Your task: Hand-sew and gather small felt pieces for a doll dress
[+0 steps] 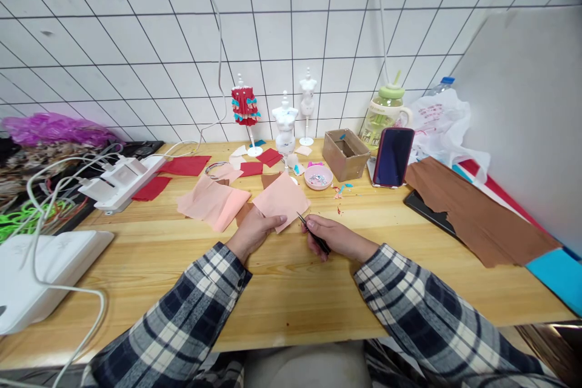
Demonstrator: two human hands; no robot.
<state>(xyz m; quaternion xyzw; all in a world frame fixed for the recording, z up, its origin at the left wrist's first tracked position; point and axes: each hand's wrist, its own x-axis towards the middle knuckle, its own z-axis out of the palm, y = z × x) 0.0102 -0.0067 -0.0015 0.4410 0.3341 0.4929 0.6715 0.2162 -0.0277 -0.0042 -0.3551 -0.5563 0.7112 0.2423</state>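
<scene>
A: Where did you see the pink bowl (318, 187)?

B: On the wooden surface (282, 303), with small shiny bits (318, 179) inside it. Take every place from that bowl.

A: Right. What was the left hand (255, 230) doing?

B: It was to the left of the bowl and nearer the person. Its fingers pinched a lower edge of the light pink fabric square (282, 199), the thumb lying on top. The square sat tilted, one corner toward the bowl's near left side.

A: And the right hand (325, 235)?

B: On the near side of the bowl. Its fingers were closed around the small black-handled scissors (316, 236), whose tip pointed at the square's right edge. I couldn't tell whether the two touched, or how the blades stood.

A: What lay to the left?

B: Peach fabric pieces (210, 201), well left of the bowl, and red fabric pieces (186, 165) farther left, a little behind it.

A: Behind it?

B: Two bare white dress forms (285, 121), one behind and to the left, the other almost straight behind. A third form, farther left, wore a red ruffled dress (244, 106) with blue bows.

A: To the right?

B: The open cardboard box (346, 160) was just beside the bowl, then came the propped smartphone (393, 156), and well apart, a brown fabric piece (477, 209).
</scene>
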